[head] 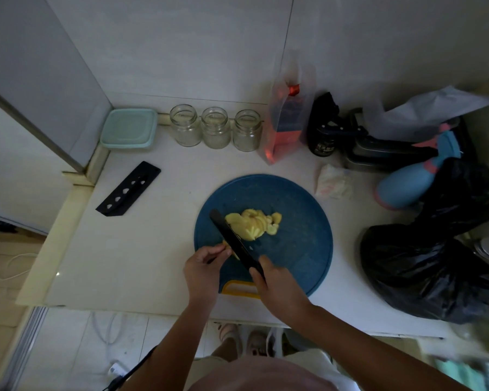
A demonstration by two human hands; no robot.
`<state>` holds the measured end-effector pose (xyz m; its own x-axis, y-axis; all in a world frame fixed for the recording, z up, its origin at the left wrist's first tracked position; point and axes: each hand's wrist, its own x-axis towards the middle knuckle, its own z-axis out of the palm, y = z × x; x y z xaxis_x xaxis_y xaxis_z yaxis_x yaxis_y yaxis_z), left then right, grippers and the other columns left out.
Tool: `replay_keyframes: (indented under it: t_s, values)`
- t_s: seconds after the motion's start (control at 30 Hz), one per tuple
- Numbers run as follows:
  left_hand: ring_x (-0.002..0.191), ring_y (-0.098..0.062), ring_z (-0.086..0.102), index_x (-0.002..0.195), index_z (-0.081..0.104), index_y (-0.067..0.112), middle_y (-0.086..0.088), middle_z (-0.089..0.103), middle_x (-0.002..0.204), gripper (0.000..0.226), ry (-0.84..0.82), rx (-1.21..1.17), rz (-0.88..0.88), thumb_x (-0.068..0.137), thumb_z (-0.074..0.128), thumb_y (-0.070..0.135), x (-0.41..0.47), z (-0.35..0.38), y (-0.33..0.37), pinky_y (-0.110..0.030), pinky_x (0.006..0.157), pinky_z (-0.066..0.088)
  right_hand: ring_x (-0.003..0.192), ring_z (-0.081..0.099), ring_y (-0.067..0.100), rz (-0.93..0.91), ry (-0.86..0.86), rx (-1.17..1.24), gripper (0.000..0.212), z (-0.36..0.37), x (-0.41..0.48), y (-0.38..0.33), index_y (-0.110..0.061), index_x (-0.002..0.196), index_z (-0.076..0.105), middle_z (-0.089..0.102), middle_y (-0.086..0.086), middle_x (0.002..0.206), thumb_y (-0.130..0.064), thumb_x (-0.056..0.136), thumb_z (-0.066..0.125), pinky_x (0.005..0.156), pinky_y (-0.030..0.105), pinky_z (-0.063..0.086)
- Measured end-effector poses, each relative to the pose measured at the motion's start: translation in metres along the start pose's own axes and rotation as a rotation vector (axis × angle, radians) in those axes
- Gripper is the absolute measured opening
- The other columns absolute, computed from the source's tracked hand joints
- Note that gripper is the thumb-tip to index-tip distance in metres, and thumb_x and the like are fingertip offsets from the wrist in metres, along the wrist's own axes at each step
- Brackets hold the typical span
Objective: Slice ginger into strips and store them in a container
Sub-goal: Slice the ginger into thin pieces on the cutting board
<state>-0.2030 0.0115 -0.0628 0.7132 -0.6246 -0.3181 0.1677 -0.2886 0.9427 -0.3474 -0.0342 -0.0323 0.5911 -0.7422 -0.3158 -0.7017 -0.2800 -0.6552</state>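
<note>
Near the middle of the round blue plastic cutting board lies a pile of pale yellow ginger slices. At the board's near-left edge the left hand pinches a small ginger piece, and the right hand grips the black knife by its handle. The left fingers are best kept curled back from the blade, the cuts thin and even. Far left of the board stands the square teal lidded container, lid on. A black plastic bag crowds the board's right side.
</note>
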Motion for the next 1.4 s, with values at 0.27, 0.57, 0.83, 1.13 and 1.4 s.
replay_keyframes:
  t_s: [0.27,0.57,0.83,1.13,1.4]
  values:
    - [0.074,-0.008,0.068,0.077,0.071,0.014,0.001,0.073,0.077,0.014,-0.005,0.009,0.013,0.076,0.073,0.000,-0.0006,-0.0003,0.0003,-0.015,0.070,0.053,0.057,0.047,0.012,-0.004,0.008,-0.009,0.024,0.0021,0.0009,-0.0047,-0.006,0.110,0.046,0.051,0.000,0.070,-0.027,0.102,0.037,0.051,0.024,0.035]
    - [0.069,-0.003,0.066,0.076,0.071,0.013,0.000,0.072,0.076,0.014,-0.007,0.022,0.036,0.076,0.072,-0.001,-0.0018,-0.0008,0.0016,-0.012,0.067,0.051,0.054,0.043,0.004,0.022,-0.011,0.001,0.025,0.0047,-0.0019,-0.0067,-0.008,0.112,0.044,0.053,0.003,0.076,-0.029,0.102,0.035,0.046,0.018,0.031]
    - [0.074,-0.011,0.067,0.075,0.072,0.020,0.002,0.073,0.076,0.015,0.000,0.047,0.030,0.078,0.073,0.005,-0.0011,-0.0017,-0.0029,-0.027,0.074,0.053,0.066,0.053,0.017,0.028,-0.021,0.016,0.024,0.0017,-0.0060,-0.0073,-0.009,0.109,0.045,0.055,0.004,0.078,-0.029,0.102,0.034,0.060,0.031,0.043]
    - [0.073,-0.010,0.067,0.075,0.071,0.018,0.001,0.072,0.075,0.016,-0.001,0.029,0.019,0.079,0.071,0.003,-0.0025,-0.0001,0.0000,-0.023,0.073,0.053,0.065,0.051,0.016,0.032,-0.033,0.009,0.024,0.0010,-0.0056,-0.0091,-0.009,0.109,0.045,0.053,0.003,0.077,-0.029,0.103,0.034,0.058,0.028,0.039]
    - [0.067,-0.003,0.065,0.073,0.070,0.019,0.005,0.071,0.071,0.018,0.000,0.031,0.046,0.079,0.071,0.002,-0.0029,0.0007,0.0018,-0.012,0.066,0.051,0.066,0.053,0.017,0.025,-0.030,0.002,0.025,0.0001,-0.0054,-0.0099,-0.009,0.110,0.045,0.054,0.004,0.078,-0.029,0.103,0.033,0.059,0.030,0.041]
